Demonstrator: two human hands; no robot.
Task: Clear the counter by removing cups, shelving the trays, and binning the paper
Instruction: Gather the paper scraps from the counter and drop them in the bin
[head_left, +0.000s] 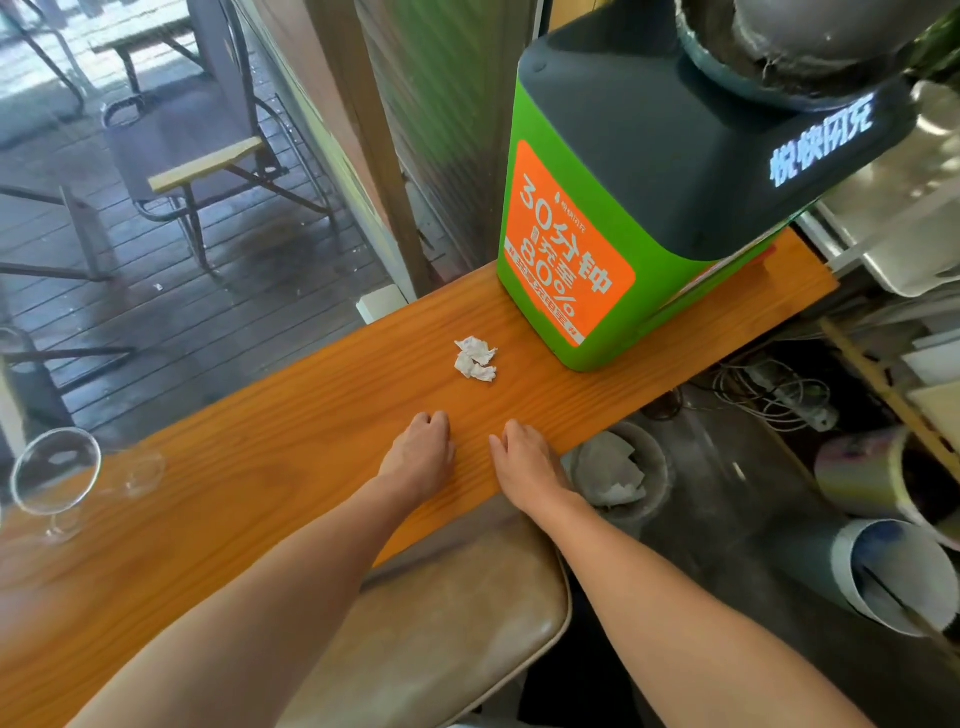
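Item: crumpled paper (476, 358) — two small white wads lying touching on the wooden counter (291, 467), just beside the lower corner of the green charging station (566, 249). The pair's long axis runs roughly 12 to 6 o'clock, pointing back toward the hands.

Left hand (418, 452) — knuckles up, fingers curled under, resting on the counter; holds nothing. The paper lies at about 1 o'clock from it, near but apart.

Right hand (524, 457) — flat on the counter near its edge, fingers loosely together, empty. The paper lies at about 11 o'clock from it, near but apart.

Relation of note: the paper sits almost midway ahead of both hands, neither clearly nearer. The right hand is the one on the side of the bin (618, 470), which stands on the floor below the counter edge at about 3 o'clock from that hand and already shows white paper inside. By judgement, a right-hand pickup gives the shorter carry.

Other stock: two clear glass cups (57, 483) at the counter's far left, about 9 o'clock from the left hand, well apart, not yet removed. No trays can be identified with certainty.
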